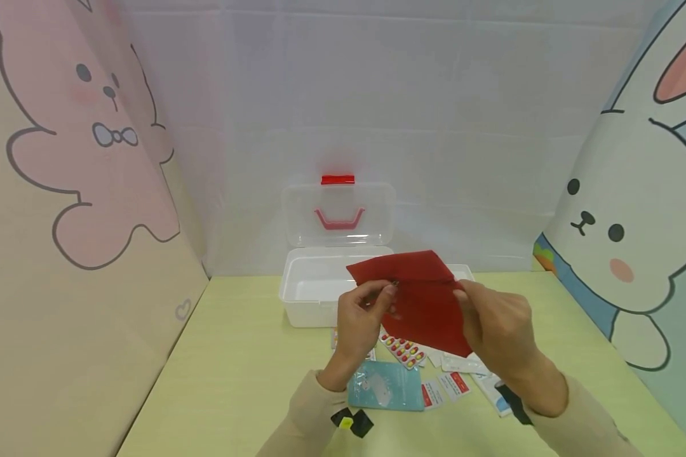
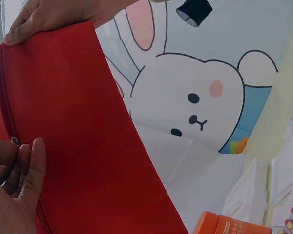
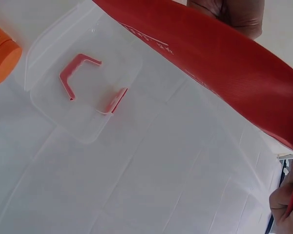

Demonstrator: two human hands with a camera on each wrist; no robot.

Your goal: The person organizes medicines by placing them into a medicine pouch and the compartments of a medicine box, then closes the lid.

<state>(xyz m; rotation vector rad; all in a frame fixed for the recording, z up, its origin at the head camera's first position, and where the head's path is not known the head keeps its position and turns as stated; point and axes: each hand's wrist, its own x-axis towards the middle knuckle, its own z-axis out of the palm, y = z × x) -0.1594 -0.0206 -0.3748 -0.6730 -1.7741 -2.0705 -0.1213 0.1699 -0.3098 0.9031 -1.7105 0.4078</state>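
Observation:
A red zip pouch [image 1: 420, 314] is held up in the air above the table, in front of the white box. My left hand [image 1: 359, 317] pinches the small metal zipper pull [image 2: 14, 141] partway along the zip. At the right end of the pouch, my right hand [image 1: 502, 320] grips its edge between thumb and fingers. In the left wrist view the zip line [image 2: 4, 97] runs from the gripping right hand down past the left fingers. White printing [image 3: 151, 39] shows on the pouch's other side in the right wrist view.
Behind the pouch stands a white plastic box [image 1: 309, 314], its clear lid [image 1: 297, 216] raised. Below lie a blister pack of capsules [image 1: 403, 350], a teal packet [image 1: 385, 386] and small red-and-white sachets [image 1: 454, 384]. An orange bottle [image 2: 229, 225] appears in both wrist views.

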